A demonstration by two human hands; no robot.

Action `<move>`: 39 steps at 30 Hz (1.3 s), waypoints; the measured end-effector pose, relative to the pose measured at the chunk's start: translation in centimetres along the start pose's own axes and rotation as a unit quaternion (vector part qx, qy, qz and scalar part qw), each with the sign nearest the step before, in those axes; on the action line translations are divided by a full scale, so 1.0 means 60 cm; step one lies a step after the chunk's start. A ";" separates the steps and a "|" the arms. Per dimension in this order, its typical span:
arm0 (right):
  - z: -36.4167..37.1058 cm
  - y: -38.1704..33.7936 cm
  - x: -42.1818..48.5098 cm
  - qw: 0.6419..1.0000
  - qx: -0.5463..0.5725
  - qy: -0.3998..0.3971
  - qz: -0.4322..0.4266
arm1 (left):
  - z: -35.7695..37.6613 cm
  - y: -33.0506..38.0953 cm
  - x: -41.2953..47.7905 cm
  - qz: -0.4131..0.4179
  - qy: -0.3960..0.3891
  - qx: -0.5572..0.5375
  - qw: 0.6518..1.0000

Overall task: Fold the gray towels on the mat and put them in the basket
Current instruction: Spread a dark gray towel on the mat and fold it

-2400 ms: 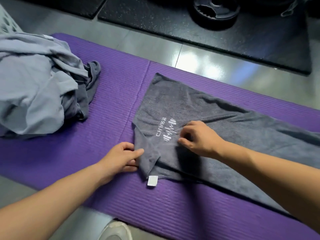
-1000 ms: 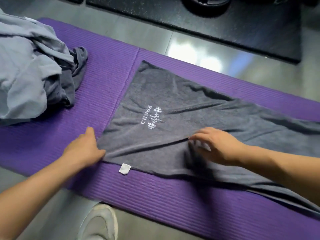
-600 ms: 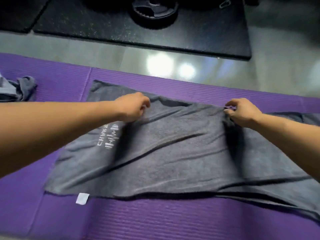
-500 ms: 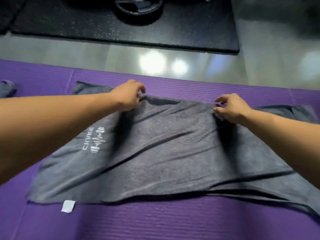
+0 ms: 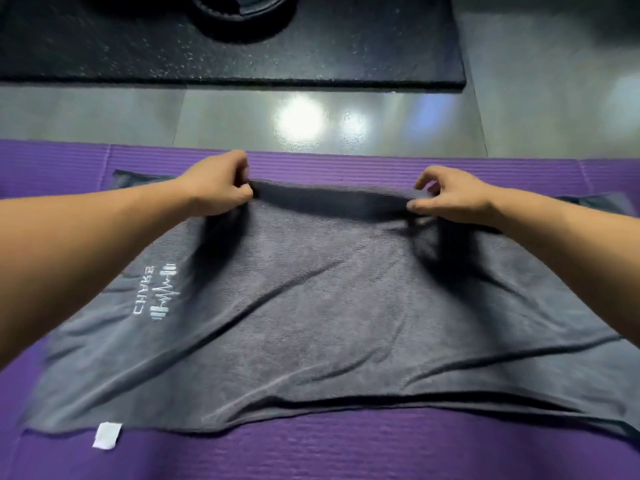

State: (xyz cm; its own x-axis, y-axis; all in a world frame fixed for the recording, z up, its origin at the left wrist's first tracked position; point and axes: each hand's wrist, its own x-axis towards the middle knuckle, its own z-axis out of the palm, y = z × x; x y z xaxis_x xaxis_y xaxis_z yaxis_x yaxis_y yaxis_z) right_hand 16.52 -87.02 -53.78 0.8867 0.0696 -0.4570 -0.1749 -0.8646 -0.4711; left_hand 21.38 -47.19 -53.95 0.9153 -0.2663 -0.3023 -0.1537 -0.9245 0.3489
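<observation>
Both hands, left [image 5: 218,185] and right [image 5: 450,199], pinch the gray towel's [image 5: 311,306] far hem; soft, limp cloth (light, I'd guess), best held by edges.

Bare left hand [image 5: 218,188] and bare right hand [image 5: 450,199], both forearms bare to the frame's edges.

Setting: gym or workout room. Evidence: ribbed purple exercise mat [image 5: 346,452] on glossy gray floor tiles [image 5: 225,116]. Beyond the mat's far edge lies a black speckled rubber floor slab [image 5: 346,46]. On it, farther still, sits a dark round weight plate [image 5: 242,15], partly out of frame.
</observation>
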 end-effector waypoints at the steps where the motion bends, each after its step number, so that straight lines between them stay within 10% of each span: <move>1: -0.003 0.004 0.005 0.999 0.042 0.008 0.008 | -0.002 0.000 0.002 0.002 0.001 -0.002 1.000; 9: 0.001 0.019 0.036 0.976 0.189 0.095 0.043 | 0.006 0.012 0.013 -0.078 0.064 0.071 0.992; 17: 0.025 0.041 0.042 0.968 -0.064 0.238 0.037 | 0.033 0.051 0.010 -0.185 0.063 0.203 0.959; 27: -0.108 0.218 -0.004 0.985 -0.070 0.129 0.093 | 0.163 0.305 -0.068 -0.026 -0.082 0.102 0.991; 32: -0.114 0.275 -0.007 0.975 -0.069 0.207 0.050 | 0.209 0.352 -0.055 -0.090 -0.136 0.077 0.984; 39: -0.210 0.407 -0.047 0.988 -0.083 0.071 0.108 | 0.213 0.364 -0.050 -0.125 -0.136 0.089 0.979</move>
State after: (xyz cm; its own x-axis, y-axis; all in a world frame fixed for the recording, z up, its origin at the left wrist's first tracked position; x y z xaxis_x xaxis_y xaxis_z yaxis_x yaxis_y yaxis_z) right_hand 15.11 -114.60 -54.51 0.8894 -0.1852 -0.4179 -0.3040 -0.9224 -0.2383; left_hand 10.49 -70.05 -56.78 0.8031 -0.0652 -0.5922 -0.0219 -0.9966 0.0800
